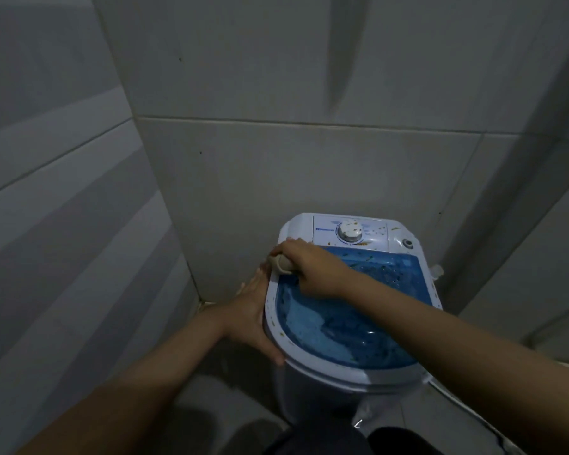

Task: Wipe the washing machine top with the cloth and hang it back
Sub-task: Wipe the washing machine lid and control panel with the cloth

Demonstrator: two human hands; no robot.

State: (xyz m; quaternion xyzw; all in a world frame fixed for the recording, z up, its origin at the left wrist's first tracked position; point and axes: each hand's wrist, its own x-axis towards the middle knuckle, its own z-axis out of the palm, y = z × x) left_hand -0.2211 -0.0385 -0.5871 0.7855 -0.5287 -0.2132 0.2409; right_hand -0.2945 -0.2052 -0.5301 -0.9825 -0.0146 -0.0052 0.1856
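Note:
A small white washing machine (329,372) with a translucent blue lid (352,326) stands in a tiled corner. Small yellow-green specks lie on its lid and on the control panel around the white dial (351,230). My right hand (312,269) is closed over a bunched beige cloth (280,263) and presses it on the machine's left rim, near the back corner. Most of the cloth is hidden under the hand. My left hand (255,318) lies flat against the machine's left side, fingers spread, just below the rim.
Grey tiled walls close in on the left (63,198) and behind (293,165). A white cable or hose (473,412) runs along the floor at the right. A white fitting (437,271) sticks out at the machine's right side.

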